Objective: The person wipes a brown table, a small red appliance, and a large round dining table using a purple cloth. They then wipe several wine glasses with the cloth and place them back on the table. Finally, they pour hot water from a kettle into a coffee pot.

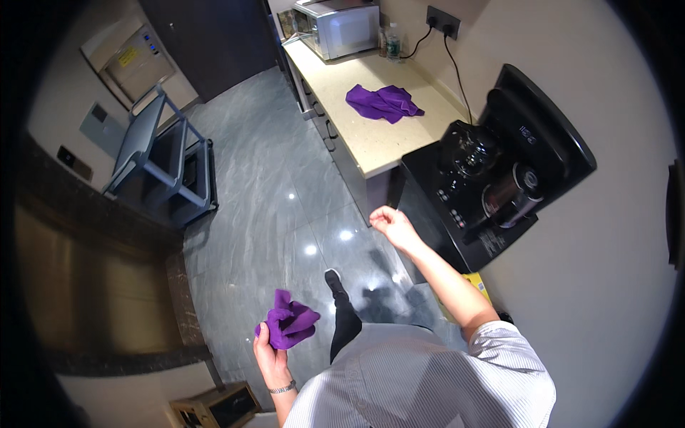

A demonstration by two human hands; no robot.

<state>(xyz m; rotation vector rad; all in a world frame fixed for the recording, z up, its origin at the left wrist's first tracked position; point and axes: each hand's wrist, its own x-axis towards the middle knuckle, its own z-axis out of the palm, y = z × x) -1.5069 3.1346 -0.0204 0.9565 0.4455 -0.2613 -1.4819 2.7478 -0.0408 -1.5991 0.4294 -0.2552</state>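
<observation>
A bunched purple cloth (pixel 291 322) is gripped in my left hand (pixel 272 356), low over the tiled floor; a bracelet circles that wrist. My right hand (pixel 395 227) holds nothing visible, its fingers loosely curled, near the front corner of the counter and beside the black tea-making machine (pixel 455 214). A second purple cloth (pixel 382 102) lies crumpled on the pale countertop (pixel 374 147). On the machine sit a glossy dark kettle (pixel 471 152) and a clear-walled pot (pixel 508 198).
A microwave (pixel 348 32) and a plastic bottle (pixel 393 43) stand at the counter's far end. Two plugs with black cords sit in the wall socket (pixel 443 22). A grey tiered service cart (pixel 166 155) stands at the left. A yellow box (pixel 478 283) is below the machine.
</observation>
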